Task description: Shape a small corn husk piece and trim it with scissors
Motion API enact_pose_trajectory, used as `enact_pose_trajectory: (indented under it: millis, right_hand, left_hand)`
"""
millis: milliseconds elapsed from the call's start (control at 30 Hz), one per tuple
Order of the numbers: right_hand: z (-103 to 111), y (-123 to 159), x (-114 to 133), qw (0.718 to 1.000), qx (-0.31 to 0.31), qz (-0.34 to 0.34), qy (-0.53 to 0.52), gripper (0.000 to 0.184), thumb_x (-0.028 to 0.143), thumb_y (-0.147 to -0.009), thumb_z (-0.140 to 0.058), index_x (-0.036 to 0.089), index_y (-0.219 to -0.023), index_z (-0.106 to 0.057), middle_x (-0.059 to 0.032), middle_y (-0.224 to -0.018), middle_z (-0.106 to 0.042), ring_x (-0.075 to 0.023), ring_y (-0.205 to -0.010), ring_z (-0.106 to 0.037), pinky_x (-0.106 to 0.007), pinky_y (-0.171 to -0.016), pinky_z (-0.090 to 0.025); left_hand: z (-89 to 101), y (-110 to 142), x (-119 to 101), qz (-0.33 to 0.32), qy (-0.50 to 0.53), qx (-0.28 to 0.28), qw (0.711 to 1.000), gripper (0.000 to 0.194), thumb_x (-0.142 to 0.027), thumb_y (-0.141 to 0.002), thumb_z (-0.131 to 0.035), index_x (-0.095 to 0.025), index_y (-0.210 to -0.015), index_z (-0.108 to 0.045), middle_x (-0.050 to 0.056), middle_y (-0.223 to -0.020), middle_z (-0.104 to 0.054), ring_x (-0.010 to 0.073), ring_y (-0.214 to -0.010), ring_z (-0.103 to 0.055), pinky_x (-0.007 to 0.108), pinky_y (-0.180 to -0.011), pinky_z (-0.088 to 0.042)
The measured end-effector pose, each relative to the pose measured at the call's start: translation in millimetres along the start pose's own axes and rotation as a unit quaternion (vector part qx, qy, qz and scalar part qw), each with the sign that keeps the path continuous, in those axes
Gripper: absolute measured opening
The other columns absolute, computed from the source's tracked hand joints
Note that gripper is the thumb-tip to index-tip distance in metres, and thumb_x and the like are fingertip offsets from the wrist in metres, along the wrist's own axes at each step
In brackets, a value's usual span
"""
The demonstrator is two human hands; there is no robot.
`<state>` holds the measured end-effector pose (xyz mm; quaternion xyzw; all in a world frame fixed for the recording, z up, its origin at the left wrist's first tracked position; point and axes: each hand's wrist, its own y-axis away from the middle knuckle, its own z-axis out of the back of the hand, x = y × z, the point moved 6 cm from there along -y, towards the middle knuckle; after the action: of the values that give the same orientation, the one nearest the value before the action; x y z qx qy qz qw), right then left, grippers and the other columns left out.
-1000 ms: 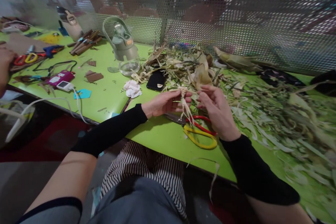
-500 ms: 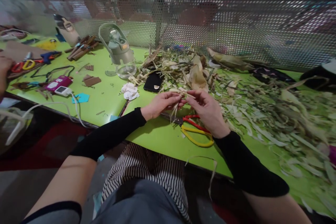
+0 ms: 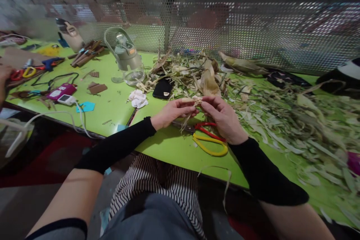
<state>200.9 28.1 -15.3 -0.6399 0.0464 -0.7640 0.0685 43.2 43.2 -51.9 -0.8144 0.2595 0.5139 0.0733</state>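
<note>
My left hand and my right hand meet above the green table, both pinched on a small bundle of dried corn husk strips. Loose strip ends hang down between the hands. Scissors with one red and one yellow handle lie on the table just under my right hand. A heap of corn husks lies right behind the hands.
A black phone, a crumpled white tissue and a clear jug with a grey-green lid stand to the left. Husk scraps cover the right side. Perforated metal screen at the back. Another person's hand at far left.
My hands have closed together on the husk bundle and lifted it slightly; the hanging strips have been drawn up shorter. The view has shifted a little to the right.
</note>
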Motion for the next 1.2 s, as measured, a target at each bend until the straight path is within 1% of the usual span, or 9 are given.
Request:
enact_pose_trajectory:
  millis: [133,300,467,533,733,833,967,1100,1200]
  right_hand:
    - [0.2,-1.9,-1.1,1.0,0.005,0.008,0.012,0.037,0.055,-0.082,-0.081,0.023,-0.1,-0.075,-0.001,-0.093,-0.073,-0.0169,-0.084,-0.064,-0.033,-0.083,-0.051]
    - [0.8,-1.5,-2.4,1.0,0.017,-0.011,-0.001,0.035,0.055,-0.081,-0.082,0.022,-0.09,-0.074,-0.0007,-0.087,-0.071,-0.017,-0.083,-0.063,-0.033,-0.084,-0.052]
    - [-1.0,-1.3,-2.0,0.999,0.037,-0.008,-0.035,0.039,0.053,-0.081,-0.084,0.025,-0.107,-0.075,-0.0012,-0.098,-0.072,-0.0175,-0.089,-0.065,-0.035,-0.09,-0.054]
    - [-1.2,-1.4,-1.6,0.999,0.032,0.002,-0.042,0.037,0.052,-0.08,-0.085,0.025,-0.103,-0.075,-0.001,-0.098,-0.071,-0.0176,-0.092,-0.065,-0.035,-0.092,-0.055]
    - [-0.7,-6.4,-8.5,0.997,0.025,-0.007,-0.076,0.042,0.056,-0.075,-0.089,0.028,-0.1,-0.069,0.001,-0.097,-0.067,-0.0155,-0.088,-0.064,-0.03,-0.082,-0.056]
    - [5.1,-11.1,-13.0,0.995,0.002,-0.034,-0.093,0.053,0.064,-0.075,-0.085,0.03,-0.111,-0.067,0.0006,-0.107,-0.069,-0.0141,-0.086,-0.063,-0.027,-0.073,-0.056]
    - [5.5,-9.5,-17.5,0.995,-0.003,-0.097,-0.004,0.052,0.07,-0.075,-0.081,0.024,-0.093,-0.067,-0.0011,-0.096,-0.069,-0.0127,-0.075,-0.057,-0.025,-0.062,-0.049]
    - [-10.9,-1.4,-13.0,0.991,0.056,-0.097,0.066,0.049,0.069,-0.077,-0.077,0.022,-0.09,-0.071,0.0008,-0.081,-0.066,-0.0131,-0.067,-0.051,-0.028,-0.059,-0.043]
    - [-18.1,3.0,-7.3,0.995,0.049,-0.063,0.067,0.049,0.067,-0.073,-0.079,0.021,-0.088,-0.073,0.0013,-0.076,-0.065,-0.0141,-0.067,-0.049,-0.029,-0.061,-0.041]
  left_hand:
    - [-0.1,-0.1,2.9,0.007,0.0,0.024,1.0,0.022,-0.012,-0.084,-0.081,-0.013,-0.106,-0.077,0.004,-0.093,-0.078,0.0121,-0.083,-0.073,0.034,-0.096,-0.056]
    - [-2.5,-1.3,10.7,0.038,0.024,0.069,0.997,0.026,-0.012,-0.087,-0.08,-0.012,-0.112,-0.077,0.006,-0.093,-0.079,0.0117,-0.083,-0.073,0.031,-0.094,-0.056]
    - [-4.7,-0.1,9.3,0.04,0.046,0.063,0.996,0.013,-0.008,-0.093,-0.071,-0.011,-0.105,-0.074,0.005,-0.085,-0.077,0.0083,-0.073,-0.07,0.024,-0.081,-0.057]
    - [-7.9,1.9,9.1,0.05,0.054,0.06,0.995,0.013,-0.005,-0.095,-0.066,-0.011,-0.104,-0.073,0.004,-0.083,-0.077,0.0078,-0.069,-0.07,0.022,-0.076,-0.056]
    - [-13.8,1.6,13.9,0.063,0.083,0.024,0.994,0.013,-0.004,-0.096,-0.063,-0.011,-0.102,-0.072,0.006,-0.084,-0.078,0.0092,-0.068,-0.07,0.022,-0.074,-0.057]
    - [-3.8,-4.8,12.4,0.024,0.102,-0.041,0.994,0.014,-0.007,-0.093,-0.068,-0.014,-0.104,-0.073,0.006,-0.091,-0.08,0.0098,-0.076,-0.072,0.021,-0.076,-0.054]
    - [10.2,-12.1,5.1,-0.031,0.094,-0.097,0.99,0.015,-0.015,-0.087,-0.078,-0.016,-0.102,-0.074,0.005,-0.1,-0.08,0.0113,-0.089,-0.07,0.021,-0.08,-0.049]
    - [8.3,-15.8,1.3,-0.049,0.067,-0.082,0.993,0.017,-0.018,-0.08,-0.084,-0.018,-0.094,-0.075,0.002,-0.1,-0.078,0.0109,-0.094,-0.068,0.021,-0.083,-0.048]
    - [2.2,-16.3,3.0,-0.035,0.068,-0.073,0.994,0.013,-0.016,-0.081,-0.082,-0.019,-0.092,-0.075,0.001,-0.099,-0.077,0.0102,-0.094,-0.067,0.02,-0.084,-0.048]
